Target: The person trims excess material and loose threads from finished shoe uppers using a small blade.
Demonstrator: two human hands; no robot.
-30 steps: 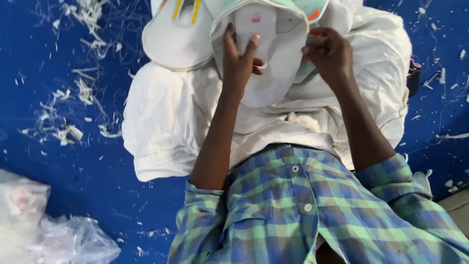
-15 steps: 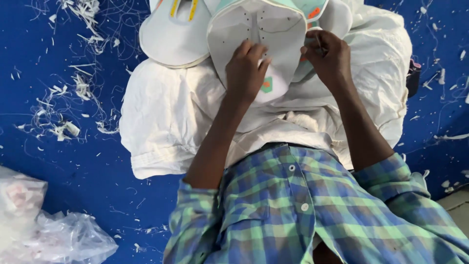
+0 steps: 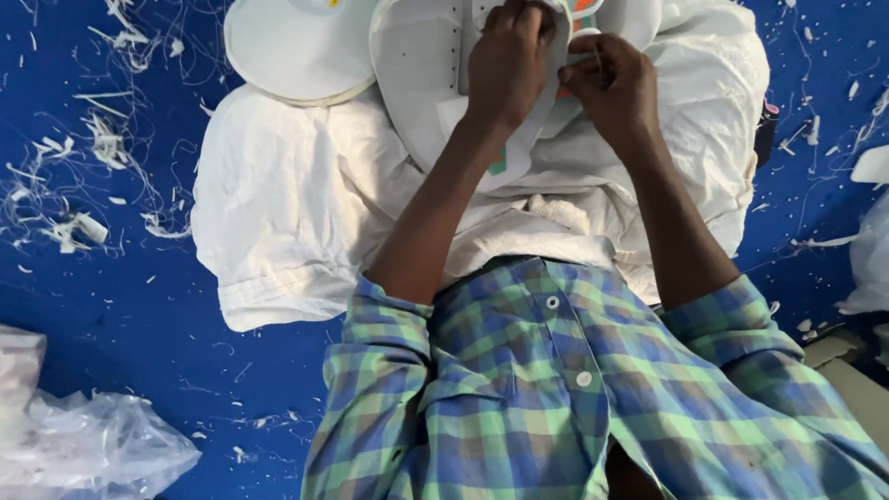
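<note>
The person wears a checked shirt (image 3: 593, 398) in blue, green and pale green, with a placket down the front carrying small white buttons (image 3: 553, 302). Its sleeves (image 3: 380, 324) are rolled up to about the elbow, leaving both forearms bare down to the hands. A chest pocket sits on the shirt's front.

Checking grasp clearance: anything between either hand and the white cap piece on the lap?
Nothing visible. The left hand already grips the cap piece near its top edge, and the right hand touches it beside the left. Only the white cloth lies underneath it.
</note>
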